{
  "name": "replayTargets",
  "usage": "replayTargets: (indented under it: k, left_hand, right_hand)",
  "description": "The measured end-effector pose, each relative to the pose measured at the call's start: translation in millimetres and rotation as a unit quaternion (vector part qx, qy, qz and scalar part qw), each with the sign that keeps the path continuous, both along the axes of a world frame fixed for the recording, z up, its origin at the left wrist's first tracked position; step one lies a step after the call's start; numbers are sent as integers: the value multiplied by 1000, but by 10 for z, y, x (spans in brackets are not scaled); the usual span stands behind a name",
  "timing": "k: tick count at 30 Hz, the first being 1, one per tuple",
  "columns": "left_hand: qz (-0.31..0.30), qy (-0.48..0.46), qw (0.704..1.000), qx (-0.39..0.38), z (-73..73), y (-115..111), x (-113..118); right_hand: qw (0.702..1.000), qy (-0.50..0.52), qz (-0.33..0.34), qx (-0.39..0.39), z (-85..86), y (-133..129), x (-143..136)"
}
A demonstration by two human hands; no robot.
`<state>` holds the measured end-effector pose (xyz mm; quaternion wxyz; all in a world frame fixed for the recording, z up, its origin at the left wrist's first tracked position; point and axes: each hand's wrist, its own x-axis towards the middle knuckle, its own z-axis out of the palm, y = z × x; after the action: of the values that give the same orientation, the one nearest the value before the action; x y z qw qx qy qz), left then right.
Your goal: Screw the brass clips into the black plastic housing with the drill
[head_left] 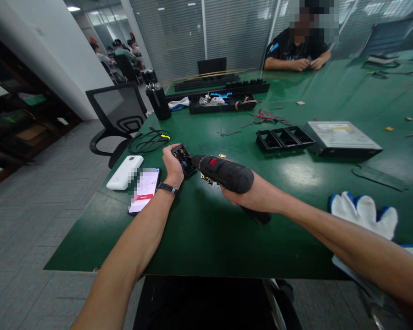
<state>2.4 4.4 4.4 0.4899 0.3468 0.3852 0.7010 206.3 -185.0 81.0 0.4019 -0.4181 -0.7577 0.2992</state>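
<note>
two forearms [134, 243] stretch over the table [206, 247], the right hand [258, 192] wrapped round a drill [225, 173] aimed at a black box [184, 158] that the left hand [174, 167] grips near the phone [153, 183], apparently for screw work, the next move calling for a firm hold and straight drill.

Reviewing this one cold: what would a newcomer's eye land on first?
Probably the black power drill with its red spot, gripped in the right hand above the green table and pointing toward a small dark part in the left hand. Next, perhaps, the white-and-blue gloves near the right edge, then the silvery box farther back on the table's right side.
</note>
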Motion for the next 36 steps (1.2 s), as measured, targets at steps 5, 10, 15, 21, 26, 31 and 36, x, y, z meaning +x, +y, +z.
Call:
replayTargets:
  k: [5,10,15,21,26,31,36]
  left_hand:
    - [-1,1,1000,-1,-6,6,-12]
    - [-1,-1,1000,-6,-10,20,-15]
    - [5,0,1000,-7,-12,18,-12]
    - [-4,2,1000,-9,1,1,-13]
    - [-3,3,1000,-9,3,5,-12]
    - [-2,0,1000,-9,-8,9,-12]
    - [-2,0,1000,-9,-1,-1,-9]
  right_hand:
    - [1000,-1,-5,-3,6,-8,-2]
    - [1000,-4,-5,-11,11,-8,4]
    - [1000,-6,-5,-16,20,-7,0]
    - [1000,-6,-3,-18,28,-11,-5]
    - [1000,-2,-5,-11,33,-16,-7]
    - [1000,-10,-7,-18,45,-21,-4]
    - [1000,-9,-8,-18,39,-28,-4]
